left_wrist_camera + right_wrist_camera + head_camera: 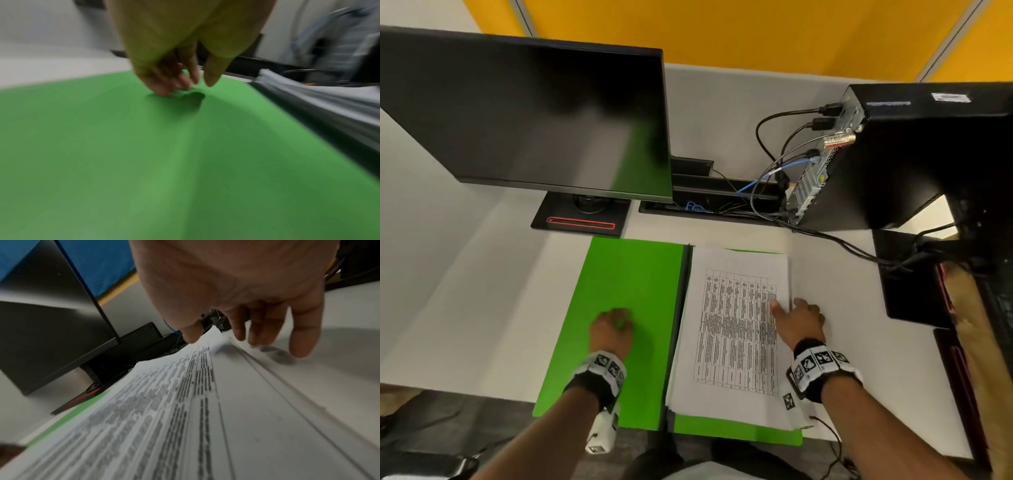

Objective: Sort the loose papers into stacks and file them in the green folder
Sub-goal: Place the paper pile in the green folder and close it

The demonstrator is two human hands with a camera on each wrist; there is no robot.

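Observation:
The green folder (626,274) lies open on the white desk, its black spine running down the middle. My left hand (616,323) rests on the bare left flap, its bent fingertips (164,92) touching the green surface (144,162) and holding nothing. A thick stack of printed papers (736,329) with a table on the top sheet lies on the right flap. My right hand (791,308) is at the stack's right edge, with the thumb over the top sheet (185,418) and the fingers (302,344) down beside the edge on the desk. Both wrist views are blurred.
A black monitor (534,113) on a stand (582,219) is behind the folder. A black computer case (928,154) with cables (774,164) stands at the back right, above a cable tray (709,202). Dark equipment (914,274) sits at the right. The folder overhangs the desk's front edge.

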